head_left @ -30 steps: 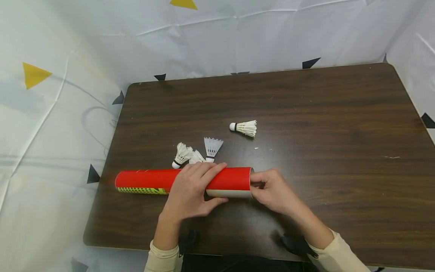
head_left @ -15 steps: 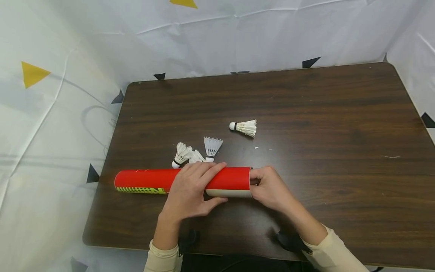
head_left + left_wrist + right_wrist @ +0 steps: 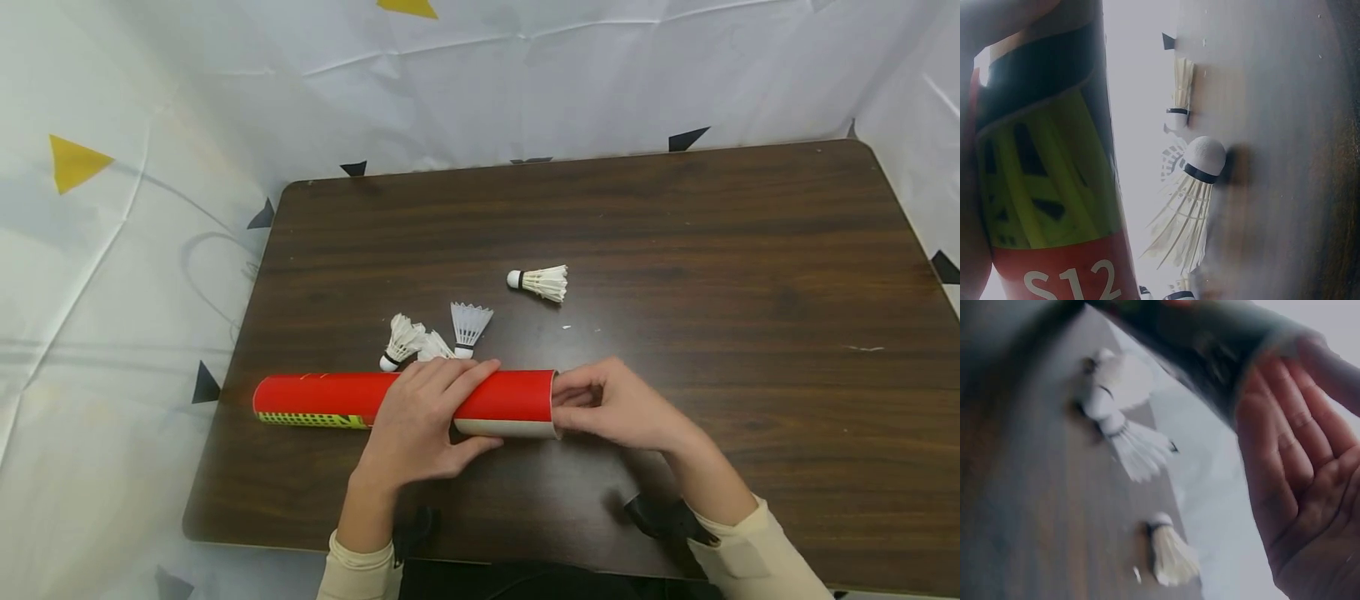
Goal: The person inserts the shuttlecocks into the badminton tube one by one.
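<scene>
A long red shuttlecock tube [image 3: 322, 387] lies crosswise near the table's front, with a yellow-green band and pale strip along it. My left hand [image 3: 422, 421] grips it around the middle, fingers over the top and thumb at the near side. The left wrist view shows the tube's printed side [image 3: 1054, 187] close up. At the tube's right end, my right hand [image 3: 628, 404] has its fingertips and thumb tip inside the mouth. The right wrist view shows that hand's fingers [image 3: 1291, 425] reaching in, fairly straight; their tips, and anything between them, are hidden.
Behind the tube lie a white shuttlecock [image 3: 471, 327], a worn one [image 3: 403, 337] and another, partly hidden one [image 3: 433, 345]. Farther back, a cream shuttlecock [image 3: 546, 283] lies on its side. Small white scraps dot the brown table [image 3: 750, 292]; white sheeting [image 3: 585, 92] hangs behind it.
The right hand first went slightly deeper into the tube's mouth, then drew back to the right, showing more of its fingers. The left hand, tube and loose shuttlecocks stay in place.
</scene>
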